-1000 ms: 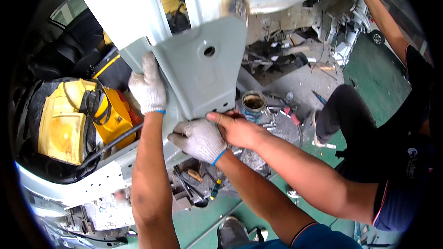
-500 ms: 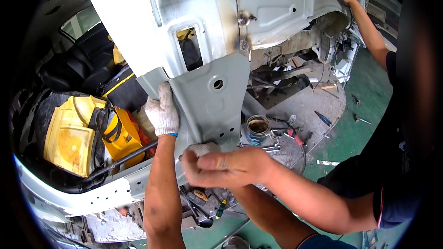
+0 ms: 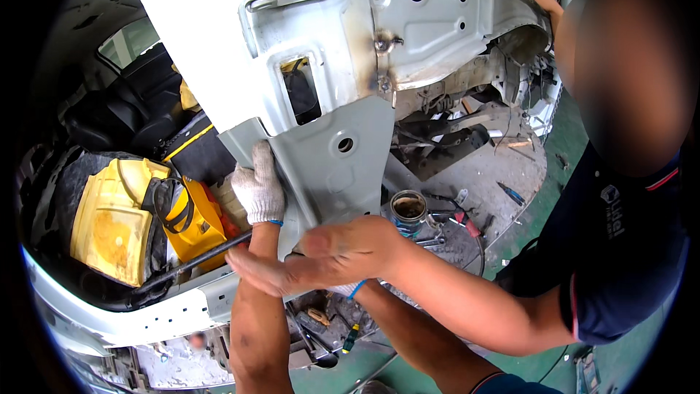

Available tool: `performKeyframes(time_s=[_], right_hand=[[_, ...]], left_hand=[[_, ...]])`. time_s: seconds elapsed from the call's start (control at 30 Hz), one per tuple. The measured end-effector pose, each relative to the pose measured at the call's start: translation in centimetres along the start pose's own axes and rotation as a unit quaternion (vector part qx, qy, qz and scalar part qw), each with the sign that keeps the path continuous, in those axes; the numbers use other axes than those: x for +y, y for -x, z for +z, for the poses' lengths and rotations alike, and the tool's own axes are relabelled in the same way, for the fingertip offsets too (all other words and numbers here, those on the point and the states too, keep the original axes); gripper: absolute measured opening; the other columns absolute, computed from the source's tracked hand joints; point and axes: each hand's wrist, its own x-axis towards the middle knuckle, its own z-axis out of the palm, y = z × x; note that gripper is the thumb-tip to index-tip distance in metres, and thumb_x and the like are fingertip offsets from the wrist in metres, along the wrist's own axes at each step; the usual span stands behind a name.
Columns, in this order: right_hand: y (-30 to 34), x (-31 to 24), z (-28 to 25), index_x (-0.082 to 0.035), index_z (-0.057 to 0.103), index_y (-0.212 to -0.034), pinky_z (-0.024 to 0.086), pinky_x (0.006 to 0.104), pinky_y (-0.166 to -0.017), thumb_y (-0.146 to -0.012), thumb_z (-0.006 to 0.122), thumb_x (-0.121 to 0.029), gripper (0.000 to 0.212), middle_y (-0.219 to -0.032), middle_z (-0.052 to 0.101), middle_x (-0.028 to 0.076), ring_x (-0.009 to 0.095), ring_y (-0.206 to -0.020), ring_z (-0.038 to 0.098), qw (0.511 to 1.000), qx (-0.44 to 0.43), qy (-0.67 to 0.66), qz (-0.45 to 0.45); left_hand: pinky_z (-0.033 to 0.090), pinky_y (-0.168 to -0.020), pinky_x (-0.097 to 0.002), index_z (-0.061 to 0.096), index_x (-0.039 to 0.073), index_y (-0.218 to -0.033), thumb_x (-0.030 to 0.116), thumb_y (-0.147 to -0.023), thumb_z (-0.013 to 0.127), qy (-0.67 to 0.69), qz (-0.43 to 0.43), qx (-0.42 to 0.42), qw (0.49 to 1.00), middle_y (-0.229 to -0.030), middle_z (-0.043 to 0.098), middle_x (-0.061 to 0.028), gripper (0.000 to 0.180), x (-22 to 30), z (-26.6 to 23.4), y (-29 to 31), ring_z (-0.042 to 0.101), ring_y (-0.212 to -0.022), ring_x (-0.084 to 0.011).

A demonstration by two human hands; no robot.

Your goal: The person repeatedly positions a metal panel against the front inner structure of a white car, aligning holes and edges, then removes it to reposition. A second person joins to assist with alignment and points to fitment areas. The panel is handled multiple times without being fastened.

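A bare grey sheet-metal panel (image 3: 332, 164) with round holes fits against the white car body pillar (image 3: 292, 36). My left hand (image 3: 257, 188), in a white knit glove, grips the panel's left flange, thumb up along it. Only the glove cuff of my right hand (image 3: 344, 290) shows near the panel's lower end; its fingers are hidden behind a co-worker's bare hand (image 3: 321, 255). That hand reaches in from the right with fingers stretched toward my left wrist, crossing above my right arm. Scorched metal marks the joint (image 3: 385, 44) above the panel.
A co-worker (image 3: 620, 211) in dark clothes stands close at the right, other hand on the far body part. Yellow foam (image 3: 113, 222) and a yellow bag (image 3: 193, 222) lie inside the car. An open can (image 3: 408, 208), pliers (image 3: 510, 193) and a screwdriver (image 3: 351, 337) lie below.
The co-worker has leaned in, head now in view at the right, and their near hand has moved left and opened out toward my left wrist. My left hand keeps its place on the panel.
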Motion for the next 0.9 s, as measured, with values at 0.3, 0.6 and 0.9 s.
performKeyframes(time_s=[0.3, 0.6, 0.9], right_hand=[[3.9, 1.4, 5.0, -0.011, 0.074, -0.077, 0.058, 0.0505, -0.067, -0.089, 0.074, -0.037, 0.029, -0.074, 0.073, 0.014, 0.037, -0.070, 0.072, 0.974, 0.032, -0.154, 0.166], [3.5, 1.4, 4.5, -0.006, 0.064, -0.136, 0.056, 0.0376, -0.098, -0.091, 0.075, -0.034, 0.054, -0.133, 0.069, 0.011, 0.021, -0.118, 0.068, 0.960, -0.105, -0.179, 0.189], [3.3, 0.7, 3.3, -0.011, 0.079, -0.085, 0.059, 0.0489, -0.075, -0.089, 0.072, -0.035, 0.026, -0.084, 0.075, 0.014, 0.035, -0.080, 0.074, 0.965, -0.019, -0.166, 0.204]], left_hand=[[0.053, -0.069, -0.0371, 0.071, 0.000, -0.116, 0.045, -0.104, 0.065, 0.107, 0.054, -0.037, 0.992, -0.096, 0.073, -0.0093, 0.046, 1.0, 0.0, 1.6, 0.064, -0.076, -0.0208], [0.054, -0.069, -0.0413, 0.071, -0.006, -0.106, 0.047, -0.103, 0.066, 0.036, -0.001, -0.018, 0.999, -0.090, 0.076, -0.0131, 0.054, -0.6, -0.2, 0.7, 0.065, -0.073, -0.0240], [0.054, -0.075, -0.0366, 0.070, -0.001, -0.119, 0.050, -0.102, 0.068, 0.321, -0.146, 0.007, 0.936, -0.104, 0.074, -0.0091, 0.053, -5.1, 2.0, -0.7, 0.068, -0.083, -0.0225]])
